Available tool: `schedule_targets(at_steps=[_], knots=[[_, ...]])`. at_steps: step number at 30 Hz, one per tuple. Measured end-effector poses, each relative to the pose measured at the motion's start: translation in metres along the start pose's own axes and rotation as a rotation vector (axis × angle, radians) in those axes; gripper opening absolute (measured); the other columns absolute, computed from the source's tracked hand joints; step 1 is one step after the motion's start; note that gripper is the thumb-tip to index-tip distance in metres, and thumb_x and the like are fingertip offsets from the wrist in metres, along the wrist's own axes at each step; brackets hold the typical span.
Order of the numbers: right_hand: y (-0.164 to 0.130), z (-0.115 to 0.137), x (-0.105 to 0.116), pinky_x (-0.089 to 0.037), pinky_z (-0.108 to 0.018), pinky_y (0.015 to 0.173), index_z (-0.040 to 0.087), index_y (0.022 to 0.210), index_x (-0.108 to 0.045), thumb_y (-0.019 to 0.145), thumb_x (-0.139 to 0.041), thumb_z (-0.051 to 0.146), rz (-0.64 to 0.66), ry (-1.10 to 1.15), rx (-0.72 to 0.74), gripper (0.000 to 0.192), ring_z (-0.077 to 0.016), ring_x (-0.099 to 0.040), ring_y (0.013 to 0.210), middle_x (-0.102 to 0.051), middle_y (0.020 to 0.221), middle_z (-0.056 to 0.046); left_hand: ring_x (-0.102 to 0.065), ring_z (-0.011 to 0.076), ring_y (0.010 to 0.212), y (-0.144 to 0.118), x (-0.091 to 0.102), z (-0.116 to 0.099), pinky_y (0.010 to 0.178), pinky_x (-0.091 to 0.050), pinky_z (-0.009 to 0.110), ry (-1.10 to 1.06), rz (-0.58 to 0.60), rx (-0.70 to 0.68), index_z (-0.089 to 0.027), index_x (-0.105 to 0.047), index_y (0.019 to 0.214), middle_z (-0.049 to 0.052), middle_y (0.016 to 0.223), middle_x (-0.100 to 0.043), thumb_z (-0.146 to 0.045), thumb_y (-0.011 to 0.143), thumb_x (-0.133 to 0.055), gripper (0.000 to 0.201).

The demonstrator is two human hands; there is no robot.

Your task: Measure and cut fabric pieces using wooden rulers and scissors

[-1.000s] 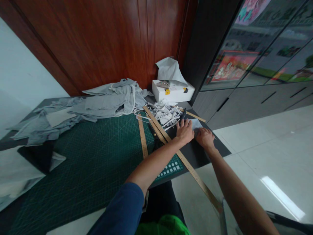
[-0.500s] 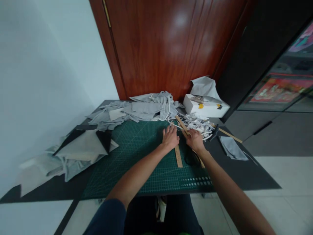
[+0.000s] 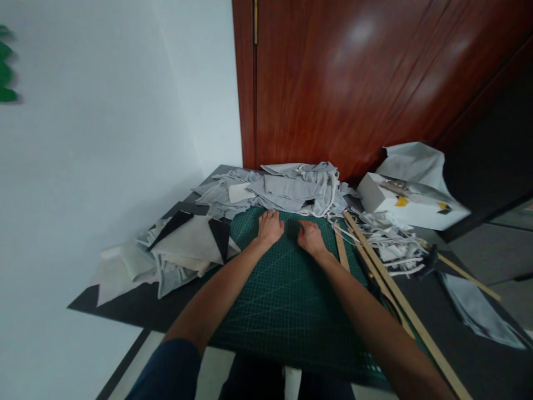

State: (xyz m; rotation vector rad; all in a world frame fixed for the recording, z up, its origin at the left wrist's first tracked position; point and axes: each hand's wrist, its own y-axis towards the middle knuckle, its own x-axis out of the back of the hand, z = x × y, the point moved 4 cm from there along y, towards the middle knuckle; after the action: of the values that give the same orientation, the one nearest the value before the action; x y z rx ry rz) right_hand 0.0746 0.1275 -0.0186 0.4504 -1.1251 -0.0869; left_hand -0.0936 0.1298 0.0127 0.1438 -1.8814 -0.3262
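Note:
My left hand [image 3: 271,228] rests on the far part of the green cutting mat [image 3: 275,300], fingers spread over it and holding nothing I can see. To its right, a short gap away, my right hand [image 3: 312,239] is low over the same mat. Its fingers are bent toward the left with the thumb apart, and nothing shows between them. A short wooden ruler [image 3: 342,247] lies on the mat just right of the right hand. Beyond both hands is a heap of grey fabric pieces [image 3: 287,189].
Long wooden strips [image 3: 400,289] lie along the right side beside white cord scraps [image 3: 395,244]. A white box [image 3: 412,203] stands at the back right. Folded fabric [image 3: 187,244] covers the left side. A grey cloth [image 3: 478,308] lies far right; a wooden door [image 3: 333,83] is behind.
The view has turned left. Both hands have moved left, away from the rulers, onto the mat. My right hand has let go of the wooden strip, and a long strip now lies along the right.

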Motion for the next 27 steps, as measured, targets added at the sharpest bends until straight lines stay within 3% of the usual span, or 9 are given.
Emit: schedule_targets(at_steps=[4, 10, 13, 16, 18, 22, 27], knots=[[0.024, 0.01, -0.02, -0.046, -0.038, 0.108, 0.004, 0.133, -0.066, 0.091, -0.048, 0.009, 0.017, 0.001, 0.012, 0.046, -0.0288, -0.063, 0.121, -0.07, 0.129, -0.021, -0.059, 0.0311, 0.127, 0.037, -0.003, 0.014, 0.11, -0.046, 0.042, -0.037, -0.041, 0.019, -0.009, -0.062, 0.132, 0.019, 0.135, -0.064, -0.023, 0.097, -0.052, 0.039], [0.038, 0.013, -0.04, -0.046, -0.042, 0.104, 0.007, 0.131, -0.068, 0.091, -0.049, 0.012, 0.006, 0.023, -0.028, 0.044, -0.0304, -0.059, 0.116, -0.068, 0.128, -0.02, -0.057, 0.0255, 0.132, 0.102, -0.001, 0.029, 0.117, -0.039, 0.035, -0.145, -0.128, -0.022, -0.004, -0.062, 0.133, 0.021, 0.138, -0.063, -0.017, 0.102, -0.042, 0.039], [0.034, 0.013, -0.044, -0.046, -0.043, 0.101, 0.011, 0.126, -0.071, 0.091, -0.051, 0.015, 0.0, 0.024, -0.039, 0.041, -0.0316, -0.056, 0.116, -0.067, 0.131, -0.018, -0.054, 0.0309, 0.134, 0.124, -0.003, 0.038, 0.116, -0.04, 0.043, -0.075, -0.131, 0.102, -0.008, -0.059, 0.14, 0.022, 0.14, -0.06, -0.023, 0.1, -0.05, 0.044], [0.03, 0.013, -0.043, -0.046, -0.042, 0.099, 0.013, 0.125, -0.073, 0.092, -0.052, 0.015, 0.006, 0.032, -0.039, 0.04, -0.0313, -0.055, 0.114, -0.067, 0.132, -0.016, -0.051, 0.0388, 0.136, 0.133, -0.01, 0.047, 0.113, -0.04, 0.055, 0.012, -0.085, 0.264, -0.019, -0.063, 0.139, 0.022, 0.142, -0.057, -0.029, 0.096, -0.056, 0.045], [0.03, 0.014, -0.041, -0.046, -0.042, 0.098, 0.013, 0.125, -0.073, 0.092, -0.051, 0.015, 0.007, 0.039, -0.045, 0.04, -0.031, -0.055, 0.113, -0.067, 0.132, -0.015, -0.051, 0.0399, 0.137, 0.135, -0.017, 0.052, 0.111, -0.041, 0.057, 0.021, -0.004, 0.304, -0.025, -0.065, 0.139, 0.02, 0.145, -0.056, -0.028, 0.093, -0.061, 0.046], [0.03, 0.016, -0.039, -0.046, -0.041, 0.099, 0.013, 0.126, -0.073, 0.091, -0.052, 0.015, 0.014, 0.038, -0.046, 0.041, -0.0311, -0.054, 0.114, -0.067, 0.133, -0.015, -0.056, 0.0334, 0.135, 0.14, -0.029, 0.057, 0.113, -0.043, 0.047, 0.003, 0.149, 0.224, -0.025, -0.07, 0.134, 0.014, 0.142, -0.064, -0.021, 0.086, -0.068, 0.049], [0.029, 0.017, -0.036, -0.046, -0.041, 0.1, 0.014, 0.126, -0.073, 0.09, -0.052, 0.014, 0.02, 0.047, -0.052, 0.041, -0.0313, -0.054, 0.117, -0.066, 0.135, -0.014, -0.07, 0.0258, 0.117, 0.145, -0.029, 0.059, 0.108, -0.048, 0.034, 0.005, 0.114, 0.162, -0.015, -0.076, 0.124, 0.015, 0.121, -0.076, -0.008, 0.086, -0.065, 0.04]])
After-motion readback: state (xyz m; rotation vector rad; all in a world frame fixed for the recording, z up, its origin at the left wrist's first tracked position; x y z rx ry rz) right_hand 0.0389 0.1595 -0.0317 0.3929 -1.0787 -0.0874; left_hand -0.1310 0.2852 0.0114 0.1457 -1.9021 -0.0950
